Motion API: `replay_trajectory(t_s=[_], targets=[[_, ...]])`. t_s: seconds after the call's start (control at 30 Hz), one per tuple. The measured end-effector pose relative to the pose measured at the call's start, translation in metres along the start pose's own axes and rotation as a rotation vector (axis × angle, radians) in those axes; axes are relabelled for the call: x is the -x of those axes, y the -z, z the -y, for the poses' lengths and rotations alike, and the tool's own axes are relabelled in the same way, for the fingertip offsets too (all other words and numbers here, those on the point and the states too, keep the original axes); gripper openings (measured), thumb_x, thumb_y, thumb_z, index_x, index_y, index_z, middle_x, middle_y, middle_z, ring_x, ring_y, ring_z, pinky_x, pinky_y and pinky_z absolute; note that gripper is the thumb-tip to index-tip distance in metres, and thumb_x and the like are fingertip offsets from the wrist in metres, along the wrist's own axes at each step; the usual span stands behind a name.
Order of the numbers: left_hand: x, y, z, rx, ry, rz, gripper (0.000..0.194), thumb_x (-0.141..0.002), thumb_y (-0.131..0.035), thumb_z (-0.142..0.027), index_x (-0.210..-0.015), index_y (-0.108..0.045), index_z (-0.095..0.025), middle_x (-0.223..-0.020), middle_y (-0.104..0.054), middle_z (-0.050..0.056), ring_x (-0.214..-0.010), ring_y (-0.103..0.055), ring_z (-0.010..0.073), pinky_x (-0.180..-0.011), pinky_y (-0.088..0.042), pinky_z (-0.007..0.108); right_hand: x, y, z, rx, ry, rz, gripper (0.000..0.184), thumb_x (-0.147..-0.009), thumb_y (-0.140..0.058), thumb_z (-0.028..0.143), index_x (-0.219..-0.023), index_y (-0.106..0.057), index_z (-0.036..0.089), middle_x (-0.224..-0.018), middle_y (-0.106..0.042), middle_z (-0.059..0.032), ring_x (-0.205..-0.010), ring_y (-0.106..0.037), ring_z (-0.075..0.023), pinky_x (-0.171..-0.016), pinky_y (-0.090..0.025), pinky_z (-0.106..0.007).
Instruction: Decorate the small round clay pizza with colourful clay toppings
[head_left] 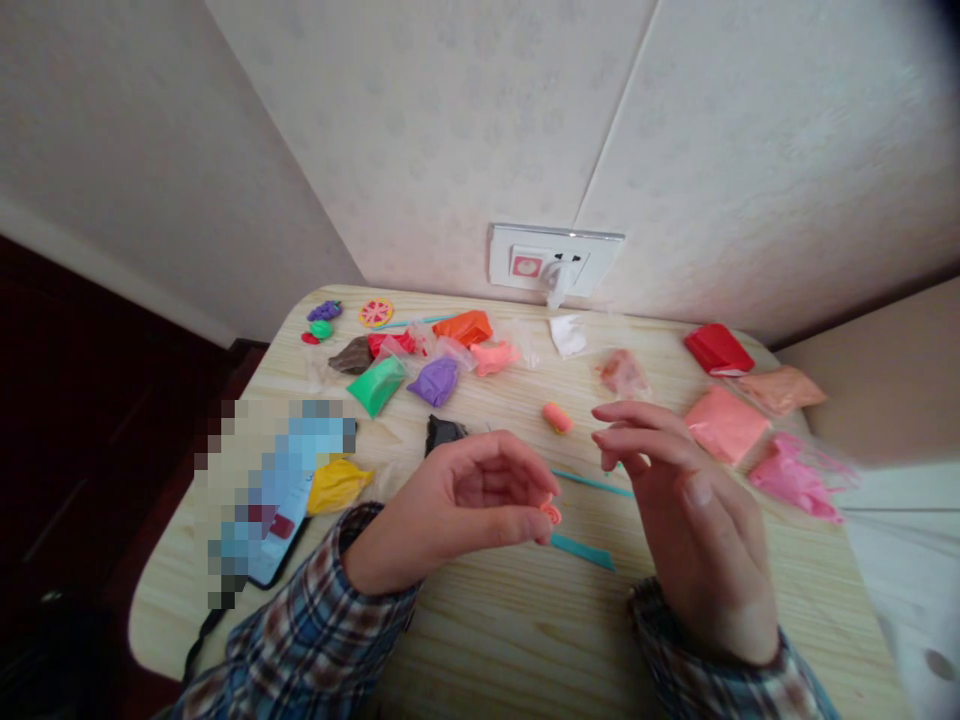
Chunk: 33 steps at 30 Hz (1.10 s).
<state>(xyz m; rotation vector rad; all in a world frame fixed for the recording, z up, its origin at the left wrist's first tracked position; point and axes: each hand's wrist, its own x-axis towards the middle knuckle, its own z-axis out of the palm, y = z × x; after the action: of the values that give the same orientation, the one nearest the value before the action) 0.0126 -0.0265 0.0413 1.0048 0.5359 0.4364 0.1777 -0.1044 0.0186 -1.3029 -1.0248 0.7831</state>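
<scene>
Between the thumb and fingertips of my left hand (480, 500) is a small coral-pink clay piece (551, 512) with a spiral on its end. My right hand (694, 530) is raised to the right of it, fingers apart and holding nothing. Under and between the hands, a flat blue modelling tool (583, 553) and a thin blue stick (592, 484) lie on the wooden table (480, 640). Just beyond them lies a short pink-and-yellow clay roll (557, 417). A black clay packet (444, 434) is partly hidden behind my left hand.
Green (377, 386), purple (434, 382) and yellow (339, 486) clay packets lie left; pink packets (727, 424) and a red packet (718, 349) lie right. Clay grapes (325, 311) and a round fruit slice (376, 313) sit far left. A phone (289, 530) lies near left. A wall socket (555, 262) is behind.
</scene>
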Motion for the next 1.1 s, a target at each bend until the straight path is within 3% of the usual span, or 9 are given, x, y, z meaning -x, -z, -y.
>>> replay_trajectory(t_s=[0.17, 0.3, 0.5, 0.9, 1.1], targets=[[0.001, -0.001, -0.001, 0.093, 0.079, 0.016, 0.010, -0.070, -0.071, -0.020, -0.074, -0.062, -0.019, -0.064, -0.061, -0.002, -0.057, -0.060, 0.0110, -0.053, -0.049, 0.022, 0.004, 0.001, 0.007, 0.048, 0.053, 0.045, 0.034, -0.086, -0.042, 0.046, -0.092, -0.069, 0.027, -0.114, -0.055, -0.0073, -0.104, -0.049, -0.0269, -0.085, -0.041, -0.041], [0.002, -0.002, -0.004, 0.172, 0.134, -0.014, 0.011, -0.067, -0.070, -0.014, -0.075, -0.064, -0.018, -0.064, -0.061, -0.002, -0.056, -0.058, 0.0089, -0.052, -0.047, 0.019, 0.007, 0.002, 0.009, 0.043, 0.018, 0.184, 0.034, -0.089, -0.039, 0.046, -0.100, -0.068, 0.031, -0.118, -0.050, -0.0052, -0.106, -0.046, -0.0258, -0.090, -0.036, -0.042], [0.004, -0.005, -0.006, 0.319, 0.290, -0.030, 0.008, -0.069, -0.067, -0.007, -0.073, -0.064, -0.013, -0.065, -0.062, -0.003, -0.058, -0.056, 0.0044, -0.056, -0.045, 0.014, 0.007, 0.002, -0.001, -0.012, 0.084, 0.247, 0.039, -0.088, -0.037, 0.048, -0.100, -0.066, 0.026, -0.114, -0.051, -0.0076, -0.096, -0.050, -0.0239, -0.083, -0.040, -0.042], [0.004, -0.008, -0.002, 0.434, 0.374, 0.049, 0.011, -0.068, -0.066, -0.005, -0.074, -0.063, -0.012, -0.070, -0.064, -0.004, -0.059, -0.058, 0.0042, -0.059, -0.045, 0.017, 0.008, -0.002, 0.002, 0.037, 0.176, 0.278, 0.030, -0.088, -0.042, 0.040, -0.097, -0.065, 0.023, -0.109, -0.052, -0.0071, -0.092, -0.050, -0.0206, -0.078, -0.042, -0.037], [0.003, -0.009, -0.001, 0.394, 0.401, 0.039, 0.009, -0.069, -0.065, -0.004, -0.073, -0.063, -0.012, -0.067, -0.063, -0.004, -0.058, -0.058, 0.0043, -0.059, -0.043, 0.017, 0.005, -0.005, -0.002, -0.006, 0.128, 0.169, 0.016, -0.084, -0.051, 0.030, -0.089, -0.063, 0.022, -0.100, -0.054, -0.0067, -0.094, -0.050, -0.0218, -0.089, -0.040, -0.045]])
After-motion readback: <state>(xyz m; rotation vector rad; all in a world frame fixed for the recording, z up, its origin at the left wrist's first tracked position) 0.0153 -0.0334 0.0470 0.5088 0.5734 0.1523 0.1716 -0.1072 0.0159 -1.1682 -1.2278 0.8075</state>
